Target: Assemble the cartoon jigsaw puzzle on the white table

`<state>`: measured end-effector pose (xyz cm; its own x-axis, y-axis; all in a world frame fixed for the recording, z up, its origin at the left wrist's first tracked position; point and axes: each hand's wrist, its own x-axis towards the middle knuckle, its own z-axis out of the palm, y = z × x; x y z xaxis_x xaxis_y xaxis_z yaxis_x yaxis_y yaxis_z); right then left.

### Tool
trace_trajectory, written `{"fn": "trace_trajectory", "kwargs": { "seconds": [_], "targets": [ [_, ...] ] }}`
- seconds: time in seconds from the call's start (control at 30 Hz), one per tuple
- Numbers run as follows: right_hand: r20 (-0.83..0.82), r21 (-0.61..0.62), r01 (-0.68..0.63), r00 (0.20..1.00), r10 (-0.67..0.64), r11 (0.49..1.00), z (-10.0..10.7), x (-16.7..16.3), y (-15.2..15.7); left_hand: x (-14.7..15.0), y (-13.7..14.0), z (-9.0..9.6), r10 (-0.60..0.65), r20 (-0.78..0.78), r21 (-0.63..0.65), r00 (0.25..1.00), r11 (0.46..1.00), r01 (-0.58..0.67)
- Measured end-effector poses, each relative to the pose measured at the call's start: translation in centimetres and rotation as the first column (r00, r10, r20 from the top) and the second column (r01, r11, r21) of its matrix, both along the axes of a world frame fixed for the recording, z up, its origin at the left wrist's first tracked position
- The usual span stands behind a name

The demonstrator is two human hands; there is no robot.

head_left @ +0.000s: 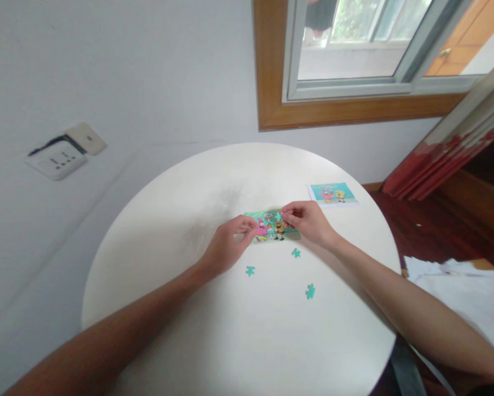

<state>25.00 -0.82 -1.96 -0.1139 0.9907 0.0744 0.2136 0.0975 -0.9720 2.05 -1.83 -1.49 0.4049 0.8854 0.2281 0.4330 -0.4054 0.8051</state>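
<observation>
We find the cartoon jigsaw puzzle lying near the middle of the round white desk, between the two hands, with a pink starfish and a yellow sponge figure facing the wearer. The left hand covers its left end, thumb and fingers curved over the edge. We judge that it is there to steady the panel, though we cannot make out whether those fingers grip or merely rest. The right hand comes in over the upper right part, its fingers appearing pinched on a small teal jigsaw piece, probably so that the piece can be lined up precisely.

Just below the panel, we count three loose pieces: one toward the left, one nearer the right hand and one lowest. No tray or box holds them; they lie directly on the desk, spread apart, which we think makes each easy to pick up.

Farther out, beyond the right hand, we see a printed picture card with similar figures, perhaps set there for reference. Past the desk are a window and a wall socket.
</observation>
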Motion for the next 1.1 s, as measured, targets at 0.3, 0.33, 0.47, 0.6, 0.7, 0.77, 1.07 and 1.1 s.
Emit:
{"fn": "trace_trajectory", "kwargs": {
  "seconds": [0.3,0.33,0.47,0.6,0.7,0.77,1.07,1.1],
  "targets": [
    [0.206,0.060,0.139,0.967,-0.149,0.988,-1.4,2.8,2.4,-0.2,0.4,-0.2,0.033,-0.122,0.093,0.992,0.995,-0.022],
    [0.230,0.069,0.141,0.961,-0.153,0.988,-1.6,2.7,2.4,-0.2,0.4,-0.2,0.035,-0.125,0.094,0.992,0.995,-0.024],
    [0.286,0.061,0.135,0.947,-0.147,0.989,-2.0,2.7,2.5,-0.2,0.4,-0.3,0.029,-0.124,0.097,0.992,0.995,-0.017],
    [0.308,0.059,0.105,0.944,-0.118,0.993,-2.0,2.7,2.5,-0.2,0.4,-0.3,0.024,-0.127,0.092,0.992,0.996,-0.013],
    [0.327,0.059,0.101,0.938,-0.114,0.993,-1.9,2.6,2.5,-0.2,0.3,-0.4,0.028,-0.126,0.097,0.992,0.995,-0.016],
    [0.339,0.059,0.100,0.934,-0.114,0.993,-2.0,2.6,2.6,-0.2,0.4,-0.4,0.028,-0.119,0.103,0.992,0.995,-0.016],
    [0.394,0.122,0.112,0.907,-0.152,0.986,-2.6,2.7,2.9,-0.3,0.5,-0.7,0.034,-0.133,0.120,0.990,0.993,-0.017],
    [0.399,0.127,0.109,0.904,-0.152,0.986,-2.6,2.7,2.9,-0.3,0.5,-0.7,0.037,-0.138,0.123,0.990,0.992,-0.020]
  ]
}}
